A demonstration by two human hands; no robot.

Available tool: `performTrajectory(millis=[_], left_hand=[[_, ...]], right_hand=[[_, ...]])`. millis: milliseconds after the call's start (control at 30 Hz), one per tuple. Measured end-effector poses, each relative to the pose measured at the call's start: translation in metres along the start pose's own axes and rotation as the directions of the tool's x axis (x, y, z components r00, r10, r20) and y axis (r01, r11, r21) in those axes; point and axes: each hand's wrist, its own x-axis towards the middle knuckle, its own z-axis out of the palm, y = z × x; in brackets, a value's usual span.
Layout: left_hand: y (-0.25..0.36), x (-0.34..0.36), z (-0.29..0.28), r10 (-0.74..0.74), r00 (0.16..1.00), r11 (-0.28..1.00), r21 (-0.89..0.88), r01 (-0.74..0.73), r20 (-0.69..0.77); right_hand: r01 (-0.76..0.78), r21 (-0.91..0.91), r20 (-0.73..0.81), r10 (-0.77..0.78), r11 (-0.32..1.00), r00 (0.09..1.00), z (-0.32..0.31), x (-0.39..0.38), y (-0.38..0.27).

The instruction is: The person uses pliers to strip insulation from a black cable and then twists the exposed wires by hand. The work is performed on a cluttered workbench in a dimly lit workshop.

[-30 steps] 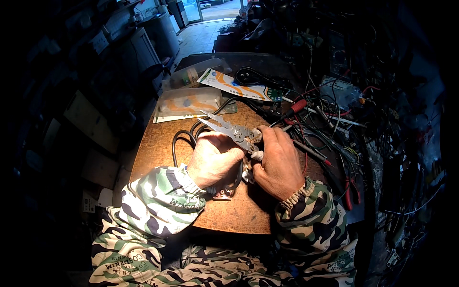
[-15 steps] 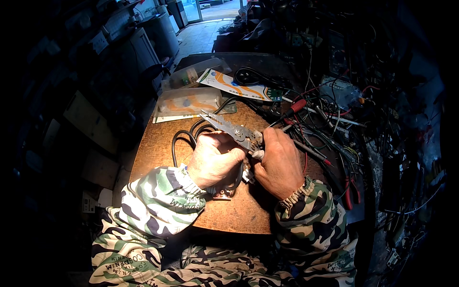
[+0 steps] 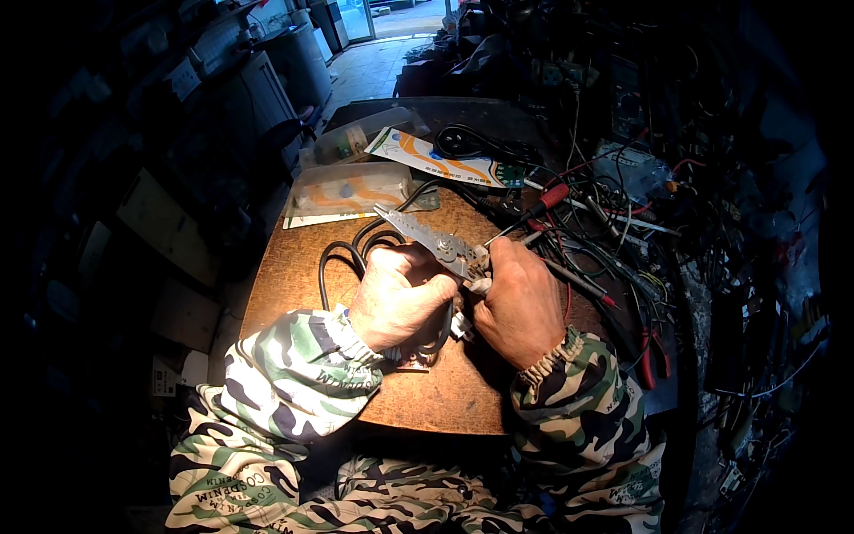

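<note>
My right hand (image 3: 518, 298) grips metal multi-purpose pliers (image 3: 442, 249), likely wire strippers, whose jaws point up and left and are closed. My left hand (image 3: 396, 303) is curled just below the jaws, thumb pressed toward the tool; what its fingers hold is hidden. A black cable (image 3: 329, 258) loops behind that hand and runs down beside it. Between and below my hands lie a small white part (image 3: 461, 325) and a partly hidden flat piece (image 3: 411, 365) on the brown worktable (image 3: 294, 285).
Two clear plastic packs (image 3: 347, 189) and an orange-and-white card (image 3: 416, 153) lie at the back beside a coiled black cord (image 3: 467, 144). Tangled wires (image 3: 596, 249), a red-handled screwdriver (image 3: 547, 200) and red-handled pliers (image 3: 656, 356) fill the right side. A doorway (image 3: 409, 18) is beyond.
The pliers' jaws have closed from slightly apart a second ago, with a small squeeze of my right hand. My left hand stays in place.
</note>
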Motion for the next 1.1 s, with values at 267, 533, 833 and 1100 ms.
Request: performTrajectory(millis=[267,533,833,1100], left_hand=[[0.0024,-0.0023,-0.0015,-0.011,1.000,0.999,0.038,0.011,-0.011],[0.0012,-0.0013,0.0000,-0.031,1.000,1.000,0.003,0.031,0.006],[-0.0001,-0.0024,0.0006,-0.032,0.999,0.999,-0.004,0.032,-0.006],[-0.0013,0.0011,0.0028,-0.005,1.000,0.999,0.054,0.005,0.008]], right_hand=[[-0.003,0.003,0.013,0.003,1.000,1.000,0.0024,0.0010,-0.0009],[-0.005,0.005,0.007,0.005,1.000,1.000,0.0005,0.0001,-0.0006],[-0.011,0.013,0.014,0.011,1.000,1.000,0.0020,0.0000,-0.0007],[-0.053,-0.023,0.011,0.053,0.998,0.999,-0.0022,-0.0014,-0.0027]])
